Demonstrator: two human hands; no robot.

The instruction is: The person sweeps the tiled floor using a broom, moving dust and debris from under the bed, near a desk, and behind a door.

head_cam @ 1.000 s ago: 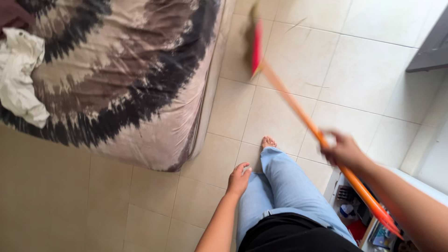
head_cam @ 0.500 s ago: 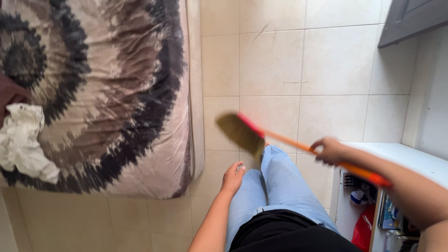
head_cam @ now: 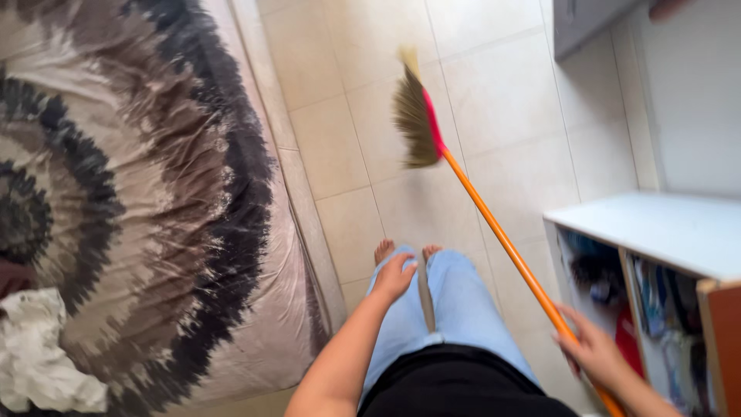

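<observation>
Head view: your right hand [head_cam: 598,355] grips a broom [head_cam: 463,177] while you sit beside a bed.

Your right hand's fingers are wrapped around the lower end of the orange handle [head_cam: 505,243], which slants up and away from you over the beige tiled floor [head_cam: 502,85]; the straw-coloured bristle head [head_cam: 413,116], edged in pink, is at the far end, blurred, and you cannot tell whether it touches the tiles. Your left hand [head_cam: 395,276] lies on your left knee with its fingers loosely curled, grasping nothing. Your legs are in light blue jeans [head_cam: 463,309], bare toes showing past the hems. To your left is a mattress [head_cam: 154,201] with a brown, black and cream ring pattern, a white crumpled cloth [head_cam: 38,363] on its near corner. To your right stands a white shelf unit [head_cam: 656,232] with assorted items inside.
</observation>
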